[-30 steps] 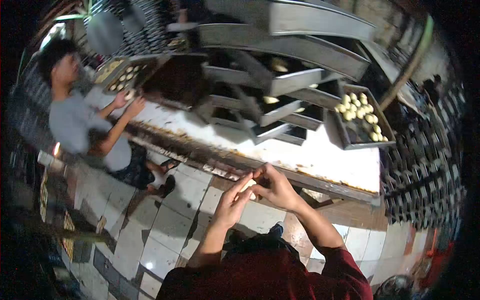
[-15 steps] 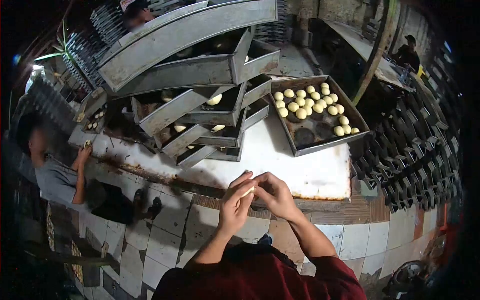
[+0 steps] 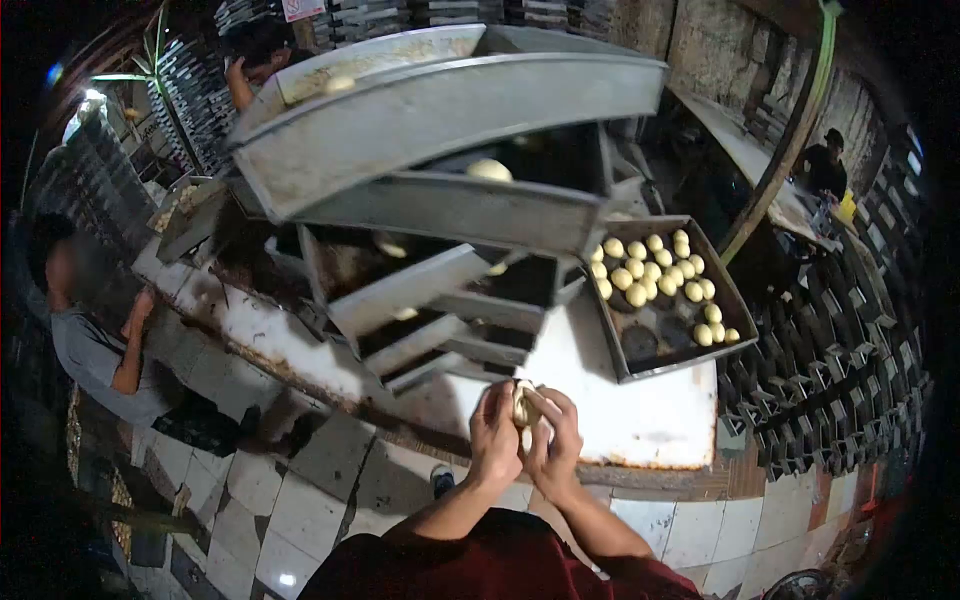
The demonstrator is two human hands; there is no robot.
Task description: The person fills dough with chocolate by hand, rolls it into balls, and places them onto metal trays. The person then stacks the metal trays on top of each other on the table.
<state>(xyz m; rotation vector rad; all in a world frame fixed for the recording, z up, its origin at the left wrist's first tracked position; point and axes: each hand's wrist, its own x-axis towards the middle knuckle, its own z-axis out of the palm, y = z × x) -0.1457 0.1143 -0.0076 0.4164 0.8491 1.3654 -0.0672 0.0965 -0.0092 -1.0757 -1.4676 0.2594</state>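
Note:
My left hand and my right hand are close together above the front edge of the white table. Between their fingers is a small pale piece of dough, pinched from both sides and partly hidden. To the right of my hands, a dark metal tray holds several round dough balls, grouped mostly in its far part. Ahead of me, metal trays are stacked crosswise at uneven angles. A dough ball shows in a gap between them.
A co-worker in a grey shirt stands at the table's left end. Another person is behind the stack, and one more sits far right. Dark tins are piled at right. A slanted pole rises behind the tray.
The view has tilted and shifted, so the stack and tray appear lower and farther right. My fingers have turned upward around the dough, which now shows more. The co-worker at left has moved their hands.

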